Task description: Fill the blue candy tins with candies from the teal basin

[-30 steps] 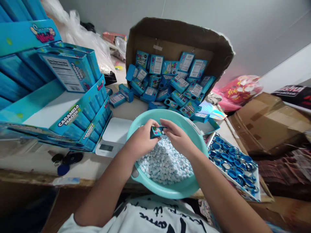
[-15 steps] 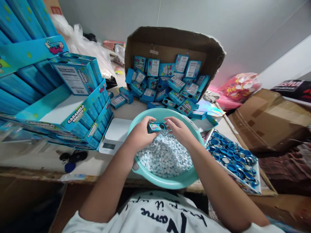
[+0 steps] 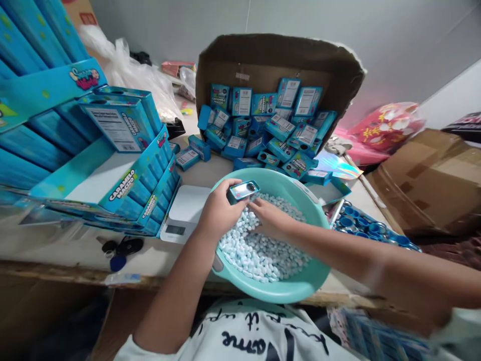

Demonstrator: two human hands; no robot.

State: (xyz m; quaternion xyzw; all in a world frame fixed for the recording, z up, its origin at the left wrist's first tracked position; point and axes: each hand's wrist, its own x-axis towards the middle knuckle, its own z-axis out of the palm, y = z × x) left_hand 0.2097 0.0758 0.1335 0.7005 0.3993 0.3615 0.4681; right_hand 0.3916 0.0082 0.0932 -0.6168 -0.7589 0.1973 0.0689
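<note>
My left hand [image 3: 218, 213] is closed around a small blue candy box [image 3: 243, 191], held above a teal plastic basin [image 3: 306, 288] full of pale blue and white candies [image 3: 263, 255]. My right hand [image 3: 268, 219] reaches down into the candies just below the box, its fingers curled among them; whether it holds any is hidden. Behind the basin a brown cardboard carton [image 3: 274, 60] lies tipped on its side, with several small blue boxes [image 3: 263, 125] spilling out onto the table.
A white digital scale [image 3: 184, 213] sits left of the basin. Blue display cartons [image 3: 124, 165] stack up at the left. Keys [image 3: 122, 248] lie near the table's front edge. A tray of blue rings [image 3: 370, 228] is at the right, with brown cardboard boxes [image 3: 428, 175] beyond.
My right hand has left the small box and dropped into the candies. My left hand has tilted the box so that its opened end faces up.
</note>
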